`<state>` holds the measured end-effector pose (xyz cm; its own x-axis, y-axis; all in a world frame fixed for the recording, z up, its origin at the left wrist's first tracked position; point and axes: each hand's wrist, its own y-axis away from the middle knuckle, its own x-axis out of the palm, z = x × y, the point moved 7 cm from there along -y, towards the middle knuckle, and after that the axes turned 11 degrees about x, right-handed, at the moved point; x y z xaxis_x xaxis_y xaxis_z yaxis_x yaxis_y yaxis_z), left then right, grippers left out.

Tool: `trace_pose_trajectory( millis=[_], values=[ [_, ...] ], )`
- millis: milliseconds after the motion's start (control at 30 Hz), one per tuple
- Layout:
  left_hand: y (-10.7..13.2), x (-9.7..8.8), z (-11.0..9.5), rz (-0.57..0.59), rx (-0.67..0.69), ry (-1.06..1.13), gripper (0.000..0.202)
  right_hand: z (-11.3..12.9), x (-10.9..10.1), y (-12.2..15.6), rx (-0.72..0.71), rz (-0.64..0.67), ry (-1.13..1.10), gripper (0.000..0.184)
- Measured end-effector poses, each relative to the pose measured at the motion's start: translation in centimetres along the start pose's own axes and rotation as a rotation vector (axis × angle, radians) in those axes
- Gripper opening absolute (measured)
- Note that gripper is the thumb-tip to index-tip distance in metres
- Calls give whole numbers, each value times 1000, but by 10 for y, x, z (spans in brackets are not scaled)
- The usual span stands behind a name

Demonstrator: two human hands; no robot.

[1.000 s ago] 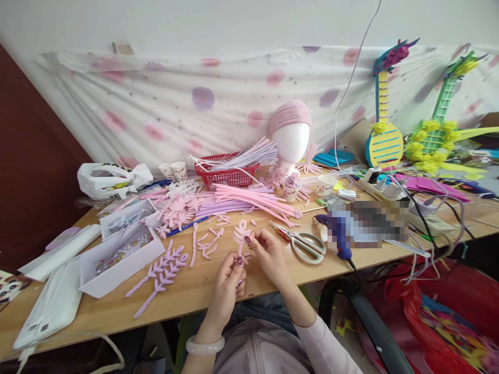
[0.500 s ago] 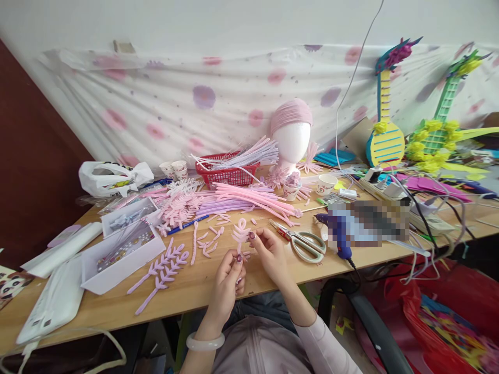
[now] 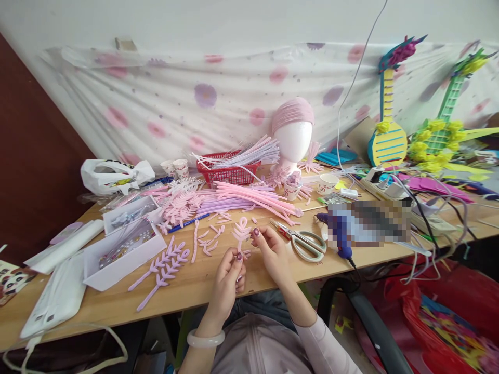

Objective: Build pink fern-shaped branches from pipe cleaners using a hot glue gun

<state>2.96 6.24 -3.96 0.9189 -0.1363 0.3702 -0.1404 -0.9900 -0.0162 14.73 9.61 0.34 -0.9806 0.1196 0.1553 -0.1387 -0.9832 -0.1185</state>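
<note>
Both my hands pinch one pink pipe-cleaner sprig (image 3: 241, 232) just above the wooden table (image 3: 218, 283). My left hand (image 3: 228, 280) grips its lower stem with closed fingers. My right hand (image 3: 272, 250) pinches a side loop near the top. Short cut pink pieces (image 3: 209, 244) lie just left of the sprig. Two finished lilac branches (image 3: 161, 267) rest further left. A long bundle of pink and lilac pipe cleaners (image 3: 249, 199) lies behind my hands.
Scissors (image 3: 302, 240) and a blue glue gun (image 3: 338, 234) lie to the right. White trays of beads (image 3: 125, 244) stand at the left. A red basket (image 3: 228, 174), a foam head (image 3: 293, 136), paper cups and tangled cables crowd the back and right.
My hands and the sprig have barely shifted. The right fingers have moved slightly up along the sprig. The view has tilted a little.
</note>
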Motion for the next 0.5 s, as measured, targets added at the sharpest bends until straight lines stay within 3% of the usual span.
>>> trace_pose_trajectory(
  millis=[300, 500],
  values=[
    [-1, -4, 4, -14, 14, 27, 36, -2, -11, 2, 10, -62, 33, 30],
    [-1, -2, 3, -18, 14, 33, 38, 0, -4, 2, -3, -44, 27, 31]
  ],
)
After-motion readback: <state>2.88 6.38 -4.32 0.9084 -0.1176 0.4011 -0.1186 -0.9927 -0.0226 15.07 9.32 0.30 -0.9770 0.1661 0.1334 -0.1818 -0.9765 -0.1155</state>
